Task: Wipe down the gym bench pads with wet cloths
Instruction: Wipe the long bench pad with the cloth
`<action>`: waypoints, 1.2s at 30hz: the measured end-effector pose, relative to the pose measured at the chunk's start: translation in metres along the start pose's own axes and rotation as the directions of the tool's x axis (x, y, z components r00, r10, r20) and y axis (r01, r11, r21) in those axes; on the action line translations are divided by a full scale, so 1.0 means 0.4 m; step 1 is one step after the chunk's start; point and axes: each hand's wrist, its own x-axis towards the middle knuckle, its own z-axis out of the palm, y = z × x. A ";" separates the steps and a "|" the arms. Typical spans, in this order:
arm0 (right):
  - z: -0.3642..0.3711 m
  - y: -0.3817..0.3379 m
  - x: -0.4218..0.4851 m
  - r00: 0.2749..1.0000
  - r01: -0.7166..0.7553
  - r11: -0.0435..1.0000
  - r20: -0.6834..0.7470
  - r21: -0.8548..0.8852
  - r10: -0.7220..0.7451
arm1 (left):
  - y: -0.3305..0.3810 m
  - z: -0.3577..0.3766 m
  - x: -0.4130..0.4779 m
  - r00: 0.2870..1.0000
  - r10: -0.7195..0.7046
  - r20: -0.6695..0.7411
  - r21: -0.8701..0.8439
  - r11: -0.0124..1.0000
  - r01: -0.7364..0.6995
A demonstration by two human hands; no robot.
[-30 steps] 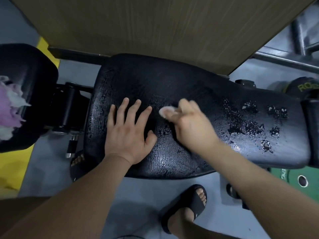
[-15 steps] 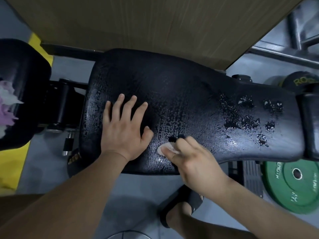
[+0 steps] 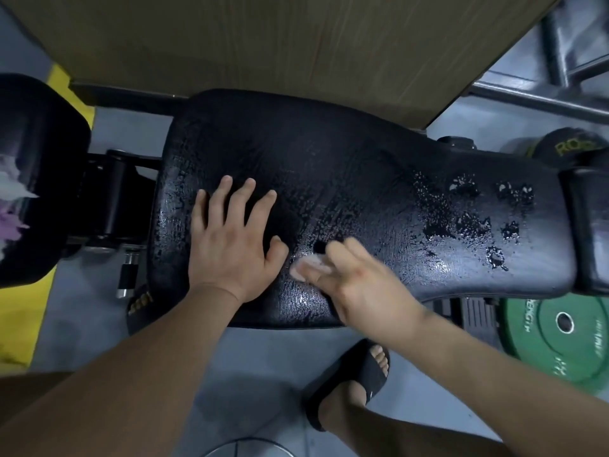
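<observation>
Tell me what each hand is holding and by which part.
The right hand pinches a small white cloth by one end, pressing it to the bench pad; blur hides the exact grip. The left hand holds nothing, resting flat on the pad.

- A grey floor (image 3: 263, 374), smooth and dull, fills the lower part of the view.
- A wood-grain panel (image 3: 263, 44) in a brownish tone spans the top edge.
- A yellow strip (image 3: 19, 324) runs along the floor's left edge.
- A green weight plate (image 3: 560, 324) lies flat on the floor at the lower right.
- Grey metal frame bars (image 3: 543, 100) cross the upper right corner.
- A black weight with yellow lettering (image 3: 570, 146) sits below those bars.
- The light is dim and cool.
</observation>
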 end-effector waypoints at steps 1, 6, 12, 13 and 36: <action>-0.003 0.037 0.024 0.998 -0.056 0.998 -0.028 -0.017 0.055 | 0.001 -0.001 0.001 1.000 -0.001 0.001 -0.001 1.000 0.001; -0.027 0.233 0.174 0.765 -0.607 0.793 -0.300 -0.044 0.569 | 0.002 -0.003 0.000 1.000 0.000 -0.001 -0.002 1.000 0.000; 0.006 0.084 0.188 0.949 -0.284 0.953 -0.172 -0.104 0.265 | 0.002 -0.003 0.000 1.000 0.003 -0.013 0.000 1.000 -0.003; -0.005 0.113 0.182 0.950 -0.280 0.954 -0.170 -0.106 0.260 | 0.002 -0.003 0.000 1.000 0.002 -0.012 0.002 1.000 -0.002; -0.020 0.194 0.429 0.835 -0.536 0.839 -0.200 -0.092 0.512 | 0.002 -0.006 0.000 0.999 0.015 -0.032 -0.016 1.000 -0.015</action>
